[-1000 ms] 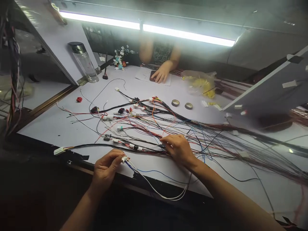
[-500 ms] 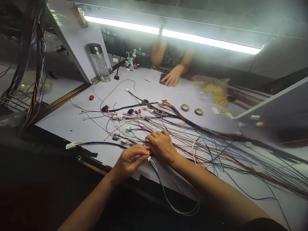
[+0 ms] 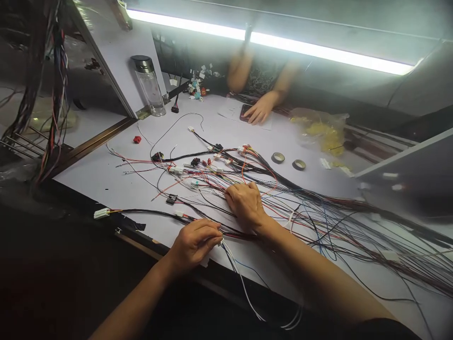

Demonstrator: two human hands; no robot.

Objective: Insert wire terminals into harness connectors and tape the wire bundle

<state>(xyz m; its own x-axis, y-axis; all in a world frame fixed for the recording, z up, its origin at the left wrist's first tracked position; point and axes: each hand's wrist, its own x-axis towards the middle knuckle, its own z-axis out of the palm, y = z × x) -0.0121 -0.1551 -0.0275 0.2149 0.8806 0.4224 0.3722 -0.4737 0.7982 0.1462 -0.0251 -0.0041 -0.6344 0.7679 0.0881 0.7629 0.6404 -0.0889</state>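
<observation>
Near the table's front edge, my left hand (image 3: 196,242) pinches a small white connector (image 3: 222,242), mostly covered by the fingers. White and dark wires (image 3: 244,283) run from it and droop over the edge in a loop. My right hand (image 3: 245,204) rests curled over the spread wire bundle (image 3: 279,208); its fingertips are closed, and whatever is between them is hidden. Left of my hands lie a black connector (image 3: 171,199) and a white connector with red wires (image 3: 180,215). A white multi-pin connector (image 3: 102,213) ends a black-sleeved cable at the left edge.
Across the table a co-worker's hand (image 3: 260,109) lies on a phone (image 3: 246,112). A glass bottle (image 3: 150,87) stands at the back left. Two tape rolls (image 3: 278,157) sit right of centre, with a bag of yellow parts (image 3: 320,130) behind. A lamp (image 3: 318,45) hangs above.
My right hand has moved up and right, away from my left hand. My left hand, still pinching the white connector, has shifted slightly down. The view has turned a little.
</observation>
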